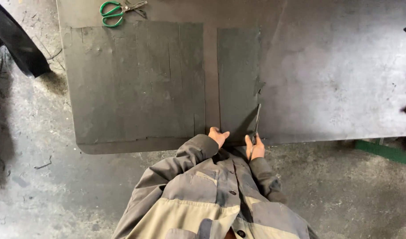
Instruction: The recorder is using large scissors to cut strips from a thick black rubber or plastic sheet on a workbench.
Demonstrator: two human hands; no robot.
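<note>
Grey metal table [335, 66], left hand [218, 135] flat on dark strip [238, 79], right hand [255, 148] grip closed around scissors [257, 124].

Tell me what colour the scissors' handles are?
Green; the scissors lie at the table's far edge, clearest in the head view.

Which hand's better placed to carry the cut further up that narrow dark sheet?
Right, probably: the right hand grips the scissors at the narrow sheet's right edge, while the left hand presses its near corner.
</note>
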